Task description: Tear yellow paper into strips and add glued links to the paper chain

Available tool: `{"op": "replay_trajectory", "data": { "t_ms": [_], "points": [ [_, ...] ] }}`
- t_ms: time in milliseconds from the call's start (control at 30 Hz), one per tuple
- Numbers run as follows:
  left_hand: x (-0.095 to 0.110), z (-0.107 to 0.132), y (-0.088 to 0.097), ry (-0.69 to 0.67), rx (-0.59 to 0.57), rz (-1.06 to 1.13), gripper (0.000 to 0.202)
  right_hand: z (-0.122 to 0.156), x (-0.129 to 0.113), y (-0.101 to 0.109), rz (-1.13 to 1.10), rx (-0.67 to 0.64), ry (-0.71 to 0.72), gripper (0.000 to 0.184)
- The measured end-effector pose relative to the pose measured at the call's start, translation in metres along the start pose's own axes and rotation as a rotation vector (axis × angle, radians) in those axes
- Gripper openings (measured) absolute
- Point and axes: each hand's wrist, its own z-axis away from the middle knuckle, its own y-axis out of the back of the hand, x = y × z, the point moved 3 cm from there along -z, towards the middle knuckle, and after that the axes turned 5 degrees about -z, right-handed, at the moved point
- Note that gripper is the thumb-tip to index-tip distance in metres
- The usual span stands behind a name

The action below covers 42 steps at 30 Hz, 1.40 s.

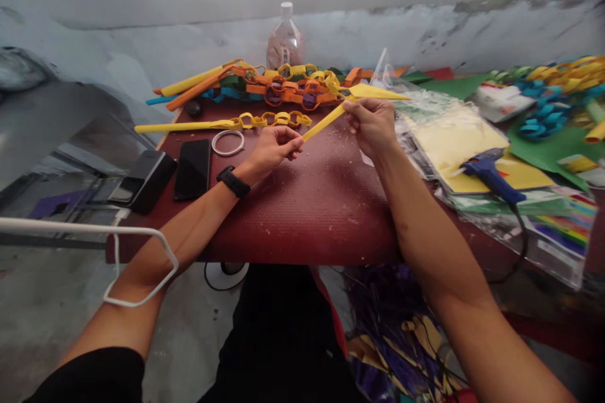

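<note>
My left hand (274, 148) pinches the near end of a yellow paper strip (326, 121) over the dark red table (302, 208). A black watch sits on that wrist. My right hand (371, 123) grips the same strip farther up, where it widens into a yellow sheet (378, 92). Just behind my hands lies a yellow paper chain (269, 119) with a long loose tail to the left. Beyond it is a pile of orange, yellow, blue and green paper chains (283, 85).
Two dark phones (193, 168) and a white ring (227, 142) lie at the left. A blue glue gun (489, 173) rests on bagged coloured paper (477, 157) at the right. A plastic bottle (284, 44) stands by the wall. White wire (142, 264) crosses my left forearm.
</note>
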Motion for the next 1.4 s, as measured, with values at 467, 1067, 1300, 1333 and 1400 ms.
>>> {"op": "replay_trajectory", "data": {
  "t_ms": [467, 1067, 1300, 1333, 1400],
  "points": [
    [0.002, 0.0, 0.0, -0.049, 0.031, -0.028, 0.026, 0.043, 0.02, -0.055, 0.013, -0.384, -0.173, 0.049],
    [-0.002, -0.001, 0.004, -0.08, -0.016, -0.061, 0.018, 0.0, -0.01, 0.008, 0.08, -0.125, -0.059, 0.049],
    [-0.006, -0.004, 0.01, -0.066, 0.015, -0.082, 0.019, -0.003, -0.008, 0.01, 0.014, -0.081, -0.065, 0.046],
    [-0.007, -0.004, 0.011, -0.066, 0.026, -0.079, 0.019, -0.001, -0.007, 0.006, 0.0, -0.097, -0.091, 0.048],
    [-0.007, -0.004, 0.012, -0.076, 0.04, -0.072, 0.019, 0.007, -0.004, -0.004, -0.023, -0.144, -0.15, 0.054]
  ]
}}
